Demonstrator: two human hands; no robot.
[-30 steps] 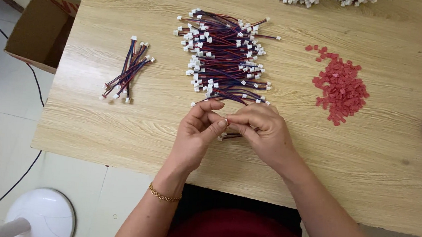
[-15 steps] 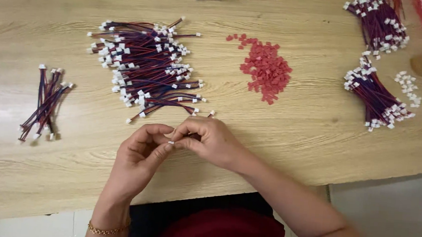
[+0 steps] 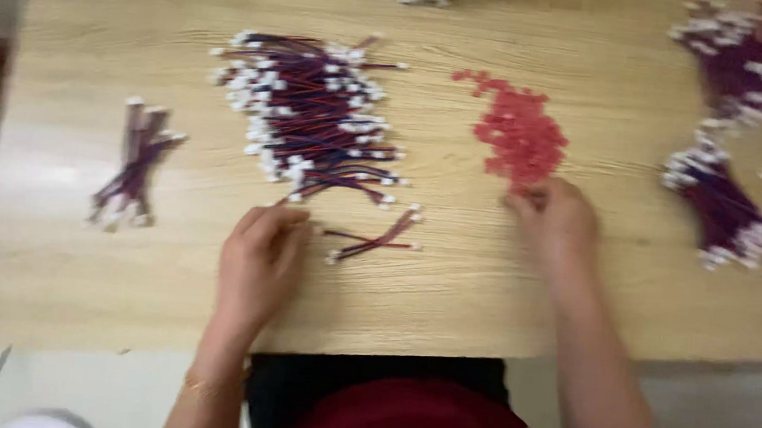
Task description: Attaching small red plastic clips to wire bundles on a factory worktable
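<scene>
Right hand (image 3: 552, 219) sits with fingertips in the red bits pile (image 3: 520, 136) at one o'clock, grip unclear. Left hand (image 3: 260, 255) rests loosely curled, empty, beside a loose cable (image 3: 372, 238) at centre.

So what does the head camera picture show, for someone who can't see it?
A person's right hand reaches the pile of small red pieces on a wooden table, while the left hand rests by a few loose wires below a big wire pile.
</scene>
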